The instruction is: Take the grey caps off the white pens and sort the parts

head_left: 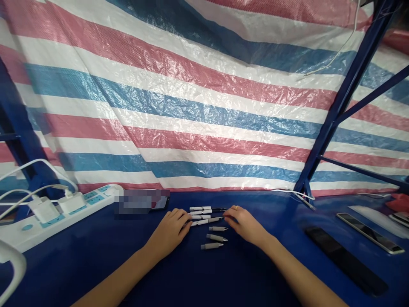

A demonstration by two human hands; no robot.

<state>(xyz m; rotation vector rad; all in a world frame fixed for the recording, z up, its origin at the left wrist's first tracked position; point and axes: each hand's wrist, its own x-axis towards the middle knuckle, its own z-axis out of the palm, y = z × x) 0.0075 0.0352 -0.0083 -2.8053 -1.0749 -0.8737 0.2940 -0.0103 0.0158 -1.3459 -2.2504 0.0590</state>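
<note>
Both my hands rest on a dark blue table [198,273]. Between them lies a small row of white pens [204,215] with dark tips. My left hand [171,230] has its fingers curled and pinches the left end of one pen. My right hand [244,222], a ring on one finger, touches the right ends of the pens with bent fingers. Just in front of the pens lie three short grey pen caps [214,237], apart from both hands.
A white power strip [47,213] with plugged chargers and cables sits at the left. A phone [143,201] lies behind my left hand. Two more phones [370,232] [345,260] lie at the right. A striped tarp [191,106] and blue frame posts [345,98] close the back.
</note>
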